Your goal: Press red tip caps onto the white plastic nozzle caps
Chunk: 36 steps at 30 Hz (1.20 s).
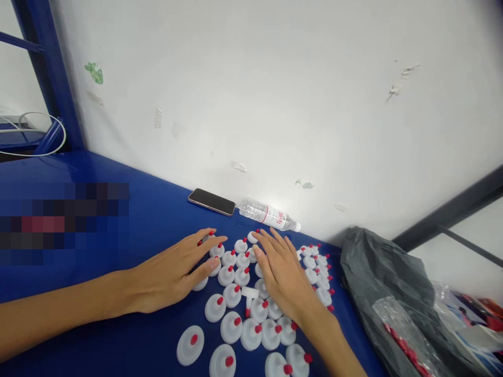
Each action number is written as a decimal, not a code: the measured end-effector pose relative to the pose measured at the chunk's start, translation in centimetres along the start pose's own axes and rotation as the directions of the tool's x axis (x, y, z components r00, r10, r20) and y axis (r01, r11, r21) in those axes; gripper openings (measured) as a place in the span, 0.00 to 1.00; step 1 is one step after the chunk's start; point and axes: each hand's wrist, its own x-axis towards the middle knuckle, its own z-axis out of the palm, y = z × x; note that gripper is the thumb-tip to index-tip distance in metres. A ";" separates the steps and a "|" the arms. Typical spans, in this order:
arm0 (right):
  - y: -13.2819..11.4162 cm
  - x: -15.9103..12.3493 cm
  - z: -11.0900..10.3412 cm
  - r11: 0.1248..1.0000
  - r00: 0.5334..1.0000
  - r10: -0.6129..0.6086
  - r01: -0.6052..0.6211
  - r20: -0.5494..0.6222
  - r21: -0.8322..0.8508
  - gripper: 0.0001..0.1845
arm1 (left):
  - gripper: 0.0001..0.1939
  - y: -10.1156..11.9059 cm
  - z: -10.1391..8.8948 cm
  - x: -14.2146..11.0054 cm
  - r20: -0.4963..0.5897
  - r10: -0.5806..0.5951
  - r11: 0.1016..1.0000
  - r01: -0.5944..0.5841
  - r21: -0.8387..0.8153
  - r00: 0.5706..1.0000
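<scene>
Several white round caps with red tips (231, 326) stand packed together on a blue table (149, 220). My left hand (173, 272) lies flat at the left side of the group, fingers stretched out and resting on the caps there. My right hand (281, 272) lies palm down over the middle of the group, fingers extended toward the wall and touching caps. One cap (249, 296) lies tipped on its side between the hands. Neither hand grips anything.
A dark phone (211, 201) and a lying plastic water bottle (269, 215) sit against the white wall. A grey plastic bag (389, 293) with red-tipped parts lies at the right. A white cable (39, 131) loops at the far left by a blue frame.
</scene>
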 end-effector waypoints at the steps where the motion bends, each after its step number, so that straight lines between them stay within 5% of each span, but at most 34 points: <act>1: 0.0 0.0 0.0 1.000 1.000 0.007 -0.008 0.018 0.004 0.28 | 0.35 0.0 0.0 0.0 -0.001 -0.002 1.000 0.002 0.002 1.000; 8: 0.2 0.1 0.1 1.000 0.999 -0.015 0.014 -0.046 -0.024 0.27 | 0.33 0.0 0.2 0.0 -0.017 0.012 1.000 -0.012 0.015 1.000; 36: 0.1 0.2 0.4 0.999 0.999 -0.030 0.031 0.018 -0.023 0.26 | 0.37 0.0 0.1 0.1 0.022 -0.006 1.000 0.006 0.000 1.000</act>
